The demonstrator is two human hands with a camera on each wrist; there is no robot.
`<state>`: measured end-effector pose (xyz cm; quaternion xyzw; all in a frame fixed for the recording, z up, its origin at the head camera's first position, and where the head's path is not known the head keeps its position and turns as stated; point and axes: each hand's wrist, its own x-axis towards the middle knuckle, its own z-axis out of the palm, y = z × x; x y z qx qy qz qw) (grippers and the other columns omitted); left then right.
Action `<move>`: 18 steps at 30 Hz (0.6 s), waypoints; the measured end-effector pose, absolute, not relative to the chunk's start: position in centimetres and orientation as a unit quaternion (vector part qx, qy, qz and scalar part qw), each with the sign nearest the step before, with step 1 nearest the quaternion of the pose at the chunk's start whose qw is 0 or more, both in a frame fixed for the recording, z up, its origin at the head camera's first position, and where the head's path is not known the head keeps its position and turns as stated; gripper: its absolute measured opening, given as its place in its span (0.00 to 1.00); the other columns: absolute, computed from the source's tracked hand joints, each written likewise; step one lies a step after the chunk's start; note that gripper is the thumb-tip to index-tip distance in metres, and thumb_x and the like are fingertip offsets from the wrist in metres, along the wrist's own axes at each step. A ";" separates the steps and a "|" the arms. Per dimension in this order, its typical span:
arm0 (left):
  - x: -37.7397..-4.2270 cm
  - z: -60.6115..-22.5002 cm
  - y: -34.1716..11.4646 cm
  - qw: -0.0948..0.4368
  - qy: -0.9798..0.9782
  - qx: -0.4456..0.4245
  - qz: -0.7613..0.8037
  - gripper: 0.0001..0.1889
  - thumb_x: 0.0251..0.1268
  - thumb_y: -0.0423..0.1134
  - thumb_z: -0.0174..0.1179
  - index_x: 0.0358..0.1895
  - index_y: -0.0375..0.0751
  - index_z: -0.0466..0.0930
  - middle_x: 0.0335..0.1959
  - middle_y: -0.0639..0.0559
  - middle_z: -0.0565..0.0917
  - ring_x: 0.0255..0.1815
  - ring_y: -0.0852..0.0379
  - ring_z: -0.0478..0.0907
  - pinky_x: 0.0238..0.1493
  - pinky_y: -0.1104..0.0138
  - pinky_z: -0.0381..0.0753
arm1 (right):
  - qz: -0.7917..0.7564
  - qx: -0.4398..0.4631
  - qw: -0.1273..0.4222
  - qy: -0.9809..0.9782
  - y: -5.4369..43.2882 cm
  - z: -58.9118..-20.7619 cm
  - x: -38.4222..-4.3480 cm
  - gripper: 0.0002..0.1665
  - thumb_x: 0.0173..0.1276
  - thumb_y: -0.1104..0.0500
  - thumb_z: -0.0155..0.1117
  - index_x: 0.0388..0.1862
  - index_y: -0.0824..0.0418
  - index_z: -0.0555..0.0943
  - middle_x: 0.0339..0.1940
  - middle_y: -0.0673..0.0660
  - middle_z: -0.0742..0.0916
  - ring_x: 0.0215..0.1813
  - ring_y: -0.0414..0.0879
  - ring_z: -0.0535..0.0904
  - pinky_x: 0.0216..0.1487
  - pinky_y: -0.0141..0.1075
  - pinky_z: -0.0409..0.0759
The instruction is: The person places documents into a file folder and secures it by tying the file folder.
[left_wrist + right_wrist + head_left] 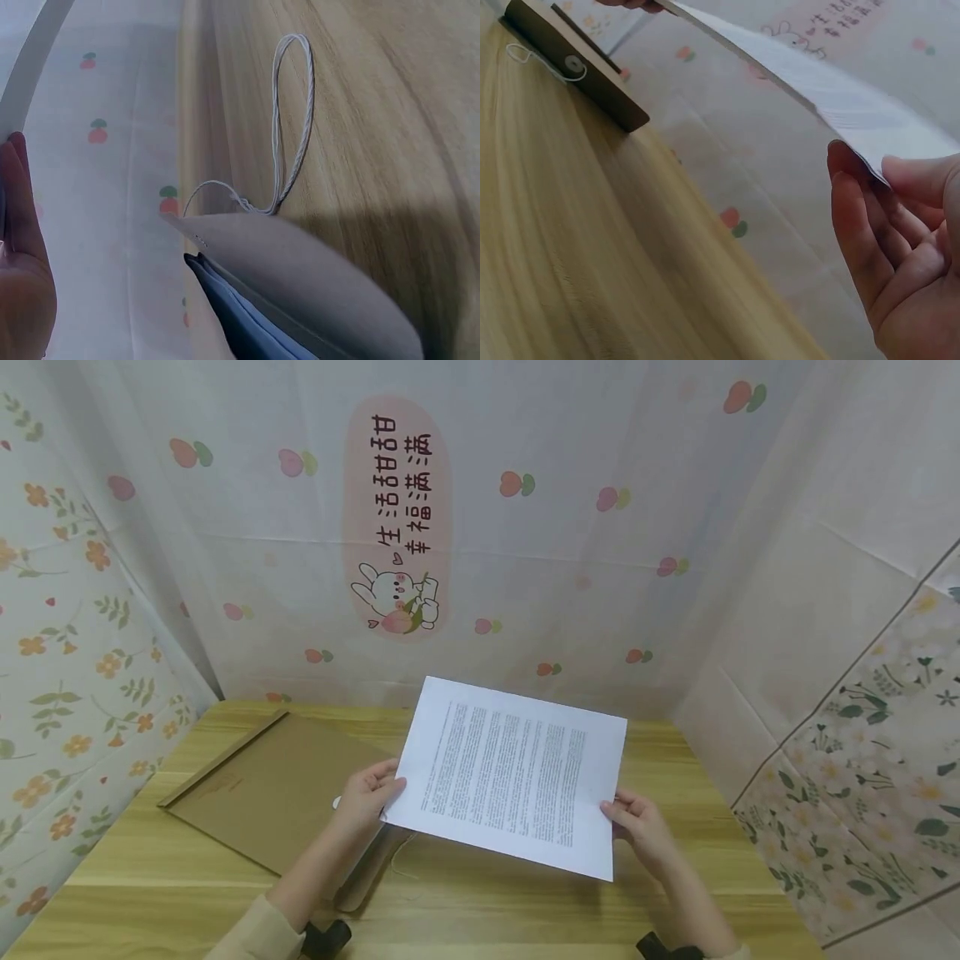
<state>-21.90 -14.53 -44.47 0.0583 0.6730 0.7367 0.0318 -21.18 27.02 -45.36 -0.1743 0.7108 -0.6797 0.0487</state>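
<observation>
Printed paper (510, 777), dense with lines of text, is held tilted above the table by both hands. My left hand (367, 797) pinches its left edge near the lower corner, and my right hand (637, 827) pinches its right edge. In the right wrist view the paper (840, 97) is seen nearly edge-on, between the thumb and fingers of the right hand (907, 255). Below the left hand lies a brown document envelope (262, 793). The left wrist view shows its gaping mouth, with dark bluish layers (255, 315) inside and a looped white string (307, 112) beside it.
The wood-grain table (480, 910) carries the envelope on its left side. A patterned curtain (570, 593) hangs behind the table's back edge, with more patterned cloth at the left (82, 635) and right (885, 760). A round fastener (574, 64) sits on the envelope's side.
</observation>
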 end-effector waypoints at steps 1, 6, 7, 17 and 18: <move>-21.8 -44.5 -14.6 0.034 0.676 0.060 0.734 0.21 0.68 0.23 0.50 0.62 0.18 0.63 0.46 0.30 0.81 0.35 0.56 0.84 0.35 0.66 0.83 | -0.681 -0.175 0.050 0.709 27.1 -45.2 -21.2 0.18 0.74 0.68 0.49 0.56 0.82 0.69 0.36 0.52 0.88 0.34 0.45 0.85 0.31 0.35 0.82; -21.3 -44.6 -15.3 0.044 0.682 0.077 0.726 0.22 0.69 0.25 0.49 0.64 0.18 0.60 0.44 0.32 0.82 0.33 0.58 0.83 0.33 0.67 0.83 | -0.698 -0.188 0.081 0.686 27.3 -44.7 -21.2 0.16 0.72 0.70 0.49 0.57 0.70 0.73 0.36 0.55 0.88 0.30 0.44 0.84 0.28 0.33 0.81; -21.2 -44.6 -15.5 0.049 0.682 0.084 0.725 0.23 0.69 0.25 0.49 0.64 0.17 0.59 0.44 0.32 0.82 0.33 0.58 0.83 0.34 0.67 0.83 | -0.701 -0.190 0.092 0.681 27.4 -44.8 -21.1 0.17 0.72 0.70 0.49 0.58 0.68 0.73 0.35 0.55 0.88 0.29 0.44 0.83 0.27 0.33 0.81; -20.0 -45.9 -17.7 0.068 0.746 0.152 0.645 0.22 0.69 0.29 0.54 0.62 0.21 0.65 0.44 0.34 0.82 0.37 0.50 0.82 0.34 0.64 0.82 | -0.728 -0.169 0.206 0.632 27.5 -46.9 -19.8 0.19 0.71 0.71 0.49 0.61 0.69 0.68 0.32 0.52 0.87 0.30 0.40 0.83 0.31 0.29 0.81; -19.9 -46.1 -18.0 0.062 0.767 0.157 0.619 0.21 0.69 0.30 0.54 0.62 0.22 0.66 0.43 0.36 0.83 0.38 0.49 0.82 0.36 0.62 0.82 | -0.729 -0.160 0.213 0.630 27.5 -47.1 -19.7 0.19 0.71 0.71 0.49 0.60 0.67 0.69 0.32 0.52 0.86 0.30 0.39 0.82 0.31 0.28 0.81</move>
